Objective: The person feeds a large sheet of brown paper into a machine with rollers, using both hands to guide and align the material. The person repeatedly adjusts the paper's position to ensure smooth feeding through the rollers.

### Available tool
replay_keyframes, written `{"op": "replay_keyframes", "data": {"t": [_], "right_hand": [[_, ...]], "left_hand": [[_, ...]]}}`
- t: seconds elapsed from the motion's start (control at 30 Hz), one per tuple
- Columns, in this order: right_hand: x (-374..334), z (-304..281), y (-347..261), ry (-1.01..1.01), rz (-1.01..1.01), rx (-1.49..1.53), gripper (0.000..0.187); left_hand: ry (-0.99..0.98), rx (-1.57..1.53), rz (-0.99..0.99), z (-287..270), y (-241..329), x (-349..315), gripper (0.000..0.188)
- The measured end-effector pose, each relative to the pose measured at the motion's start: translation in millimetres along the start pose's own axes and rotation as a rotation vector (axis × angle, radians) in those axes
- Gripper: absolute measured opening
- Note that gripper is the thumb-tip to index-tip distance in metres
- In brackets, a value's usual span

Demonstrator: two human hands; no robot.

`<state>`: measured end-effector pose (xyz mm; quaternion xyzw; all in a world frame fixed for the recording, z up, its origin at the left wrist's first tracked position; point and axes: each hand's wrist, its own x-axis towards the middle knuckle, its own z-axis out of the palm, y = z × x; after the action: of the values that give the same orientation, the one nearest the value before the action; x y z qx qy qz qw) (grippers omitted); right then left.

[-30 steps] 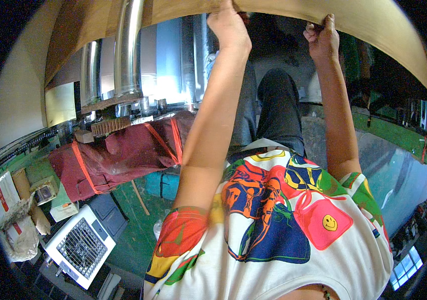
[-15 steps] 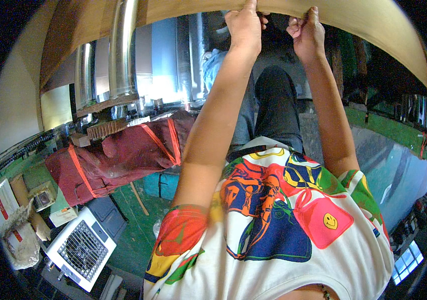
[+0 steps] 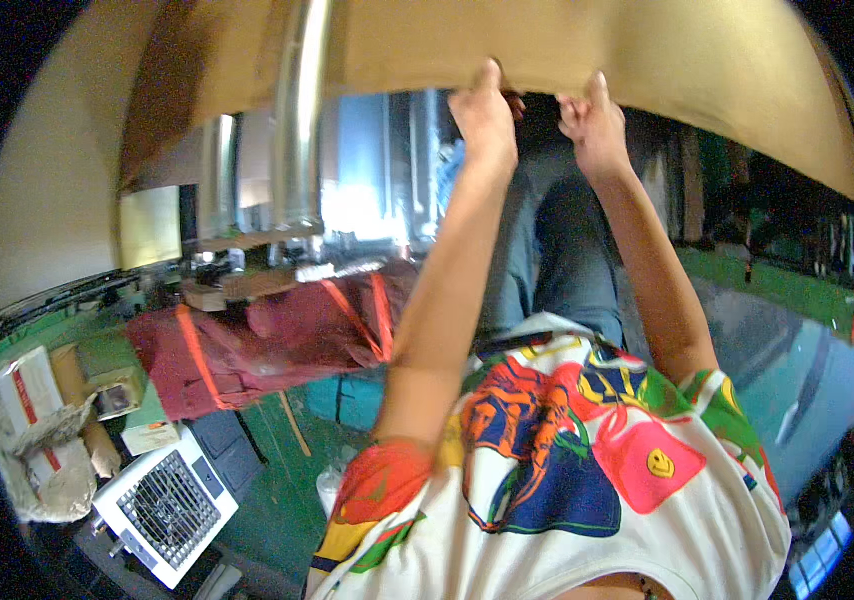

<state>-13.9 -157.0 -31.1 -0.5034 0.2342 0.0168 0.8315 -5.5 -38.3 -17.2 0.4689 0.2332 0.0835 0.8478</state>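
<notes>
A wide, smooth tan sheet (image 3: pixel 547 45) stretches across the far side of the view, and its near edge hangs over my legs. My left hand (image 3: pixel 485 125) grips that edge, thumb on top and fingers curled beneath. A short distance to the right, my right hand (image 3: pixel 599 132) pinches the same edge, its thumb pointing up. Both arms reach forward from my body. The fingertips under the sheet are partly hidden, and motion blurs them a little. What the sheet is made of I cannot tell.
Shiny metal columns (image 3: pixel 299 130) stand at the left beside the sheet. A maroon cloth-covered bundle (image 3: pixel 277 345) with orange straps lies nearer. At lower left are a white grille-topped unit (image 3: pixel 165 505) and cartons (image 3: pixel 29 385). Green flooring (image 3: pixel 282 500) shows between, with a white cup-like container (image 3: pixel 330 490).
Both hands and the sheet's edge have come nearer to my body, so more of the sheet shows. The whole view has also shifted, moving the surroundings right and down. Both grips stay.
</notes>
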Motion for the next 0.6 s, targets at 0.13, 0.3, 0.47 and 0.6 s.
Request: {"op": "replay_keyframes", "data": {"t": [0.13, 0.3, 0.47, 0.6], "right_hand": [[6.5, 0.1, 7.2, 0.001, -0.025, 0.021, 0.039], [-0.4, 5.7, 0.8, -0.078, -0.085, -0.010, 0.049], [-8.0, 18.3, -2.6, -0.045, -0.078, -0.083, 0.056], [-7.7, 22.4, -1.1, -0.041, -0.103, -0.101, 0.060]], "left_hand": [[-0.019, 0.055, -0.030, -8.1, -5.5, 8.4, 0.023], [-0.013, 0.085, -0.029, -4.8, 16.2, -3.7, 0.025], [0.030, 0.011, 0.004, -8.7, 22.0, -2.4, 0.032], [0.003, 0.038, 0.046, -12.0, 28.5, -3.1, 0.027]]}}
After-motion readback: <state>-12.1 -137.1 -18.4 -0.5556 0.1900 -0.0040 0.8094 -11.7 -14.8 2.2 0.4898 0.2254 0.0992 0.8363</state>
